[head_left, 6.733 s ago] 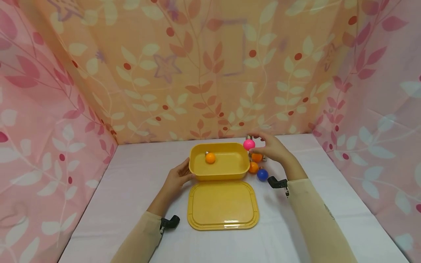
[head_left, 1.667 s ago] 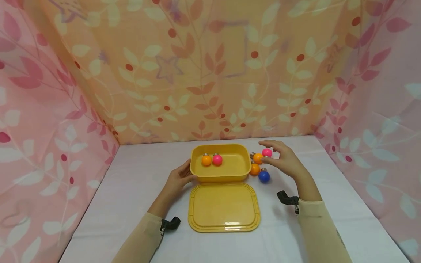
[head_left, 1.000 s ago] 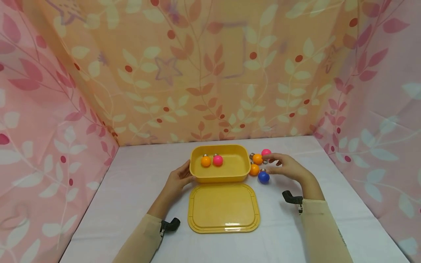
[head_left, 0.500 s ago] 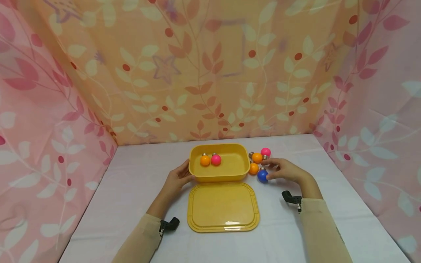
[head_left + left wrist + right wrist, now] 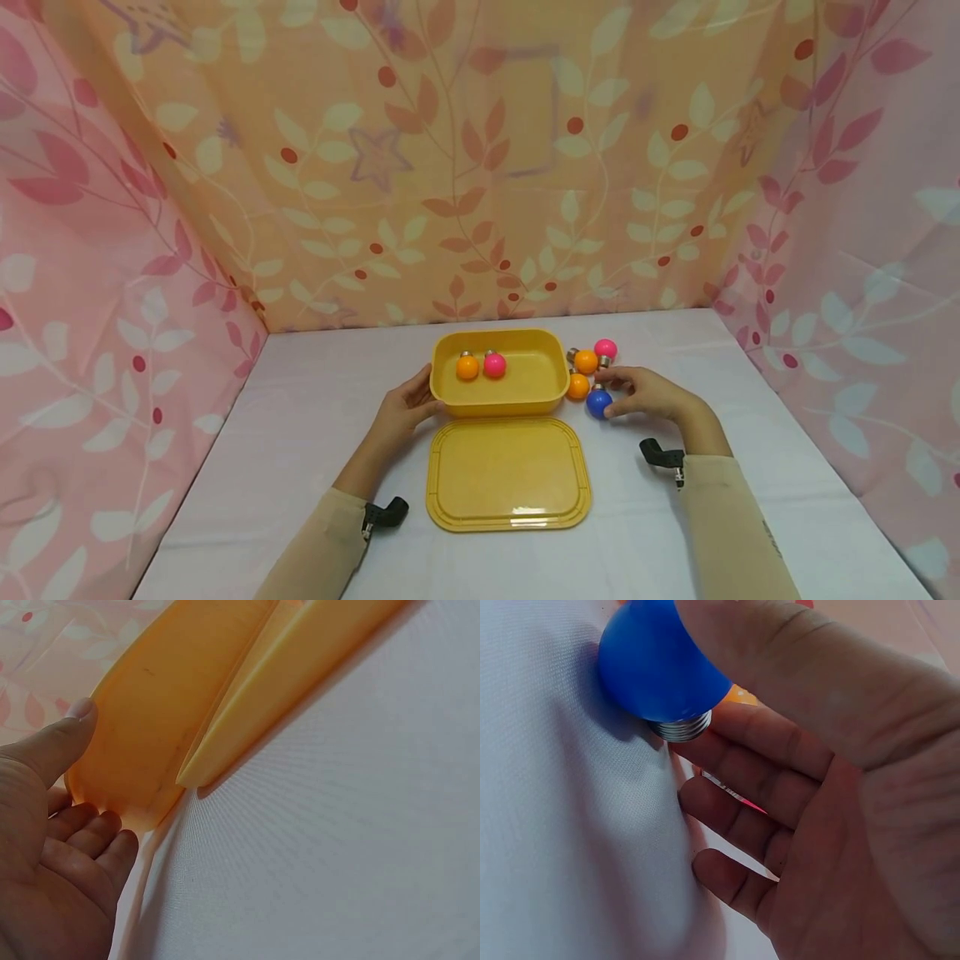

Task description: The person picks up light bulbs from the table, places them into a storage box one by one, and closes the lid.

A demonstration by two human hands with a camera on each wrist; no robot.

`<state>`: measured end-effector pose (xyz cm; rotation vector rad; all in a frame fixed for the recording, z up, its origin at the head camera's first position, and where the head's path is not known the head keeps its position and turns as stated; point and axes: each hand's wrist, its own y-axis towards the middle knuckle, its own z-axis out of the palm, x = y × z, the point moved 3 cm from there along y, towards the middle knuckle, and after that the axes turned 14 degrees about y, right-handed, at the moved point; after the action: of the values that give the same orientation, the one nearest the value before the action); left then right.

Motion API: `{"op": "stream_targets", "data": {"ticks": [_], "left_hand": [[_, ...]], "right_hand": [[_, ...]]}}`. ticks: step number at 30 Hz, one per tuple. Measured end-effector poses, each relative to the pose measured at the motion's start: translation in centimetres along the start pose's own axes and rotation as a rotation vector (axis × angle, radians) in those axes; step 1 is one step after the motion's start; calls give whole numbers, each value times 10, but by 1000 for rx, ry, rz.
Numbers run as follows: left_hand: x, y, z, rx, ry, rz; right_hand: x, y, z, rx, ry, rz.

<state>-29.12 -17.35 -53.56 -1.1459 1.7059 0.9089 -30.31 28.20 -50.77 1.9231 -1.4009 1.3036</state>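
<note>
My left hand (image 5: 399, 418) grips the left end of a yellow plastic box (image 5: 534, 377). In the left wrist view its thumb lies on the box's end wall (image 5: 142, 727), with curled fingertips lower down. Inside the box lie an orange light bulb (image 5: 467, 367) and a pink light bulb (image 5: 494, 365). To the right, my right hand (image 5: 654, 393) pinches a blue light bulb (image 5: 598, 405) low at the white cloth. The right wrist view shows the thumb across the blue globe (image 5: 656, 664) and fingers by its metal screw base (image 5: 682, 727).
Two orange bulbs, one behind (image 5: 586, 361) and one in front (image 5: 578, 387), lie just right of the box beside another pink bulb (image 5: 606, 350). A yellow lid (image 5: 508, 475) lies flat before the box. Patterned cloth (image 5: 465, 208) walls the back and sides.
A pink bulb, earlier in my right hand, now lies in the box. That hand has since moved right, then down and forward onto the blue bulb. My left hand stays at the box.
</note>
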Motion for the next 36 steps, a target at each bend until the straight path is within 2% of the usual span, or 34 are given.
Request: {"op": "stream_targets", "data": {"ticks": [10, 22, 36], "left_hand": [[2, -1, 0, 1, -5, -11], [-2, -2, 0, 3, -30, 2], [-2, -2, 0, -3, 29, -33]], "right_hand": [[2, 2, 4, -22, -6, 44], [2, 3, 6, -19, -22, 31], [7, -3, -4, -83, -6, -8]]}}
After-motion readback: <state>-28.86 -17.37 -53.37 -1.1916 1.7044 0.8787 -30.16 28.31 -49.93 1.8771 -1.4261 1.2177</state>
